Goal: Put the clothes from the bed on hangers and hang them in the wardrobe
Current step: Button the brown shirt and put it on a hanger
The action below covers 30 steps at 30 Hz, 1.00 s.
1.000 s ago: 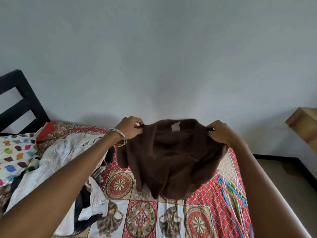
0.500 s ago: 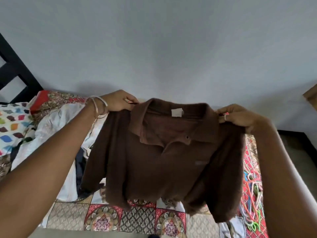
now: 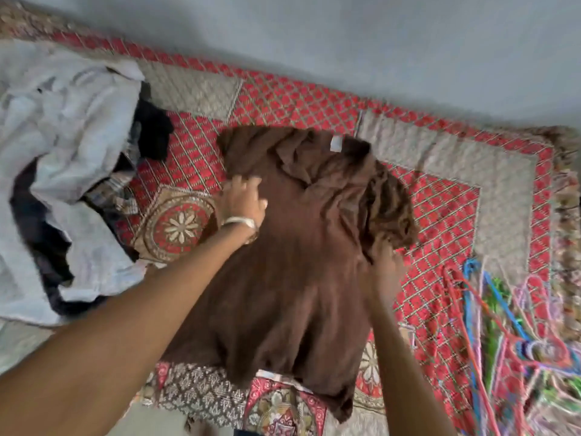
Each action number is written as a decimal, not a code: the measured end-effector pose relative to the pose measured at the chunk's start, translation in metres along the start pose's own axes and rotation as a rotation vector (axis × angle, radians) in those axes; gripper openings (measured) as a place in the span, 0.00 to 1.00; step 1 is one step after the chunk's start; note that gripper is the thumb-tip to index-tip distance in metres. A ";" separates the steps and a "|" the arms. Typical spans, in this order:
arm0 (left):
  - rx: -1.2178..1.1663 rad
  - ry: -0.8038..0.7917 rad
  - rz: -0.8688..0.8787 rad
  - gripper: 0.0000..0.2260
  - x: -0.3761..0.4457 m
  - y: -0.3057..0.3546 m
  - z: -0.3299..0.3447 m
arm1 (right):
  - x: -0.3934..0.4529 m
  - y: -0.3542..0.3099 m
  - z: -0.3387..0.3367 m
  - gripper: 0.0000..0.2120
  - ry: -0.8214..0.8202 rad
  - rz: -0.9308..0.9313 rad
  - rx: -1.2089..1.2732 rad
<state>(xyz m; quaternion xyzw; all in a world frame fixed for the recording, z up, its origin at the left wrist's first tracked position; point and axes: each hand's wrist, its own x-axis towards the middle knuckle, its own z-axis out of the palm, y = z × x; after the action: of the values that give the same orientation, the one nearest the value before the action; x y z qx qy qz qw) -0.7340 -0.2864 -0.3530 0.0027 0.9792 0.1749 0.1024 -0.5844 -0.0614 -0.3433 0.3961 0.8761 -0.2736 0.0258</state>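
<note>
We see a brown collared shirt (image 3: pixel 292 247) lying spread on the bed (image 3: pixel 503 171), collar toward the wall, directly beneath both hands. The left hand (image 3: pixel 243 202) rests flat on the shirt's left shoulder area, fingers extended and a bangle (image 3: pixel 239 222) at the wrist. The right hand (image 3: pixel 382 272) lies on the shirt's right edge beside the bunched sleeve; motion blur prevents us from telling whether its fingers grip the cloth. Beyond the left hand lies a pile of pale and dark clothes (image 3: pixel 63 171). Beyond the right hand, coloured hangers (image 3: pixel 503 335) lie on the bedspread.
</note>
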 end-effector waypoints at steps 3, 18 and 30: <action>0.031 -0.171 -0.294 0.31 -0.047 -0.071 0.066 | -0.057 0.079 0.056 0.31 -0.151 0.307 -0.103; -0.834 -0.303 -0.740 0.11 -0.138 -0.147 0.063 | -0.112 0.126 0.062 0.19 -0.387 0.619 0.782; -0.033 -0.873 -0.589 0.28 -0.172 -0.220 0.019 | -0.169 0.212 0.047 0.38 -0.780 0.670 0.278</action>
<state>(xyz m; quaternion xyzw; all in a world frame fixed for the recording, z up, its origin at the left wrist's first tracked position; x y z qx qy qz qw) -0.5546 -0.4933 -0.4117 -0.2019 0.8017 0.1368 0.5457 -0.3263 -0.0854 -0.4361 0.5227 0.5823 -0.4911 0.3828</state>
